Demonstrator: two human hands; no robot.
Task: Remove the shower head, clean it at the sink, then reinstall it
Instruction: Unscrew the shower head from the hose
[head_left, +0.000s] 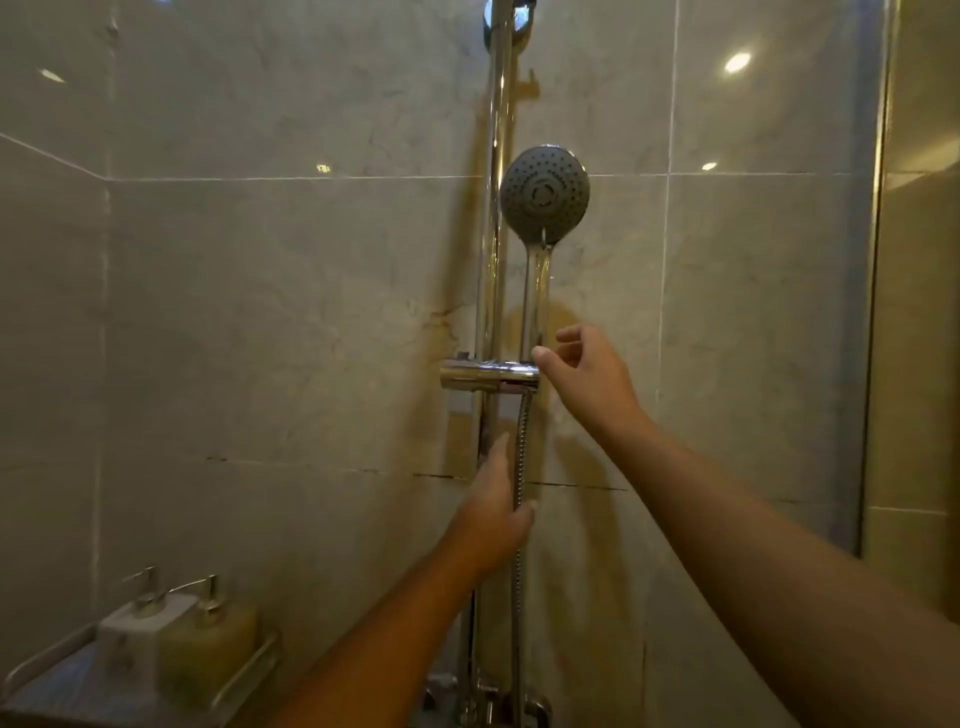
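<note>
Head view: shower head (544, 195) stands just above right hand (587, 374).

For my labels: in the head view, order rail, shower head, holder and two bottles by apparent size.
Largest first:
rail
shower head
white bottle and yellow bottle: alike, unranked, also nearer the camera
holder
</note>
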